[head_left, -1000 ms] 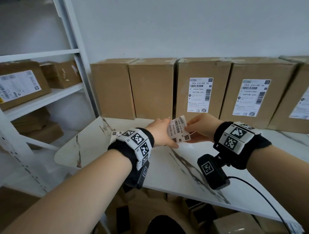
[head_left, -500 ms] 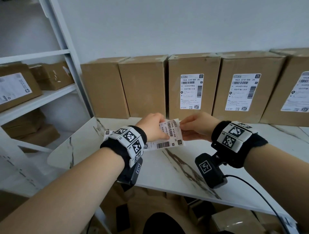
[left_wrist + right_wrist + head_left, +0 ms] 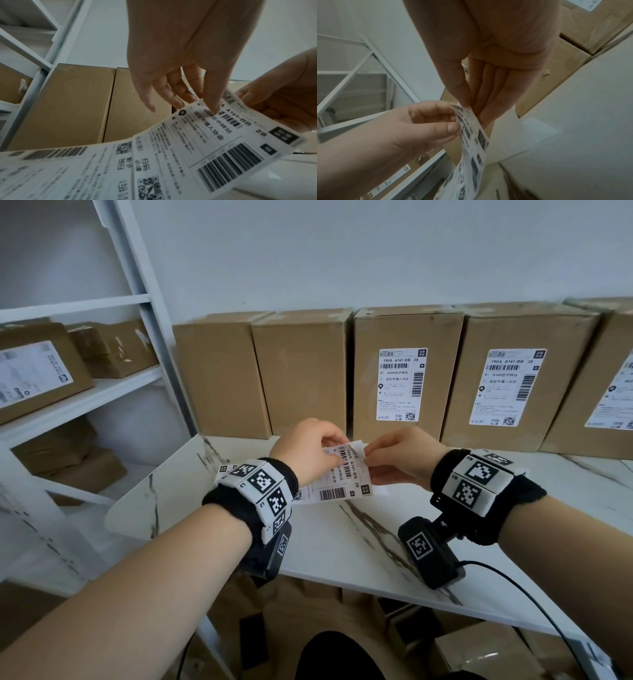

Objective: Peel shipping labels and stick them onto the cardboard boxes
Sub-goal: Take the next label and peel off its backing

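Observation:
A white strip of shipping labels (image 3: pixel 346 477) hangs above the marble table between both hands. My left hand (image 3: pixel 337 455) pinches its upper left part, thumb on the printed face (image 3: pixel 212 108). My right hand (image 3: pixel 368 455) pinches the top right corner, and in the right wrist view the thumb and fingers (image 3: pixel 465 102) close on that edge. The strip (image 3: pixel 188 148) curves down and left, carrying at least two labels. Against the wall stand two bare cardboard boxes (image 3: pixel 219 374) (image 3: pixel 301 371) and labelled boxes (image 3: pixel 404 378) (image 3: pixel 513 381).
A white metal shelf (image 3: pixel 113 392) at the left holds more boxes, one labelled (image 3: pixel 41 371). The marble table (image 3: pixel 342 542) ends near my body, with cartons (image 3: pixel 479 652) on the floor below it. A black cable (image 3: pixel 534 604) trails from the right wrist camera.
The folded strip has opened out and hangs longer from my hands. Both hands have risen a little, and the right fingers now sit at the strip's top corner.

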Available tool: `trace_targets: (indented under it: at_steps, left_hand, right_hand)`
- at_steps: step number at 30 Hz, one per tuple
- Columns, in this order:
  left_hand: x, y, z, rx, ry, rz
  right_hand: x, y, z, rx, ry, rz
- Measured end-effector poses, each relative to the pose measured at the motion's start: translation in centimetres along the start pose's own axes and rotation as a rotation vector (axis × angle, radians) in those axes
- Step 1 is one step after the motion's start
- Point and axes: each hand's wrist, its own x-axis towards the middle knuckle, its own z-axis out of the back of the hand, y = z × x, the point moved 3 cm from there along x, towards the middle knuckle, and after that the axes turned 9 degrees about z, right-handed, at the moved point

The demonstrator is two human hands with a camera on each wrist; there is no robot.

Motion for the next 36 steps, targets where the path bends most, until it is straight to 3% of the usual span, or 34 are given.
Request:
trace_targets:
  at_steps: [11, 13, 17, 22, 29, 36]
  left_hand:
    - [-0.8, 1.2, 0.8, 0.092, -0.143, 0.031]
    - [-0.8, 1.5, 0.8, 0.093, -0.111, 0.072]
    - [-0.9, 2.2, 0.6, -0.116, 0.033, 0.135]
    - [-0.6, 2.4, 0.8, -0.036, 0.001, 0.081]
    - [-0.3, 2.2, 1.1, 0.042, 0.002, 0.033]
    - [0.1, 2.0, 1.3, 0.033, 0.005, 0.043]
  right_hand:
    - [-0.2, 0.9, -2.0, -0.074, 0.035, 0.099]
    - [-0.2, 1.1, -2.4, -0.128, 0.024, 0.123]
    - [-0.3, 1.4, -2.8, -0.169, 0.008, 0.134]
    - [-0.4, 1.7, -2.7, -0.171, -0.089, 0.193]
    - [-0.4, 1.9, -2.5, -0.226, -0.115, 0.253]
    - [-0.2, 2.4, -2.7, -0.552, -0.188, 0.367]
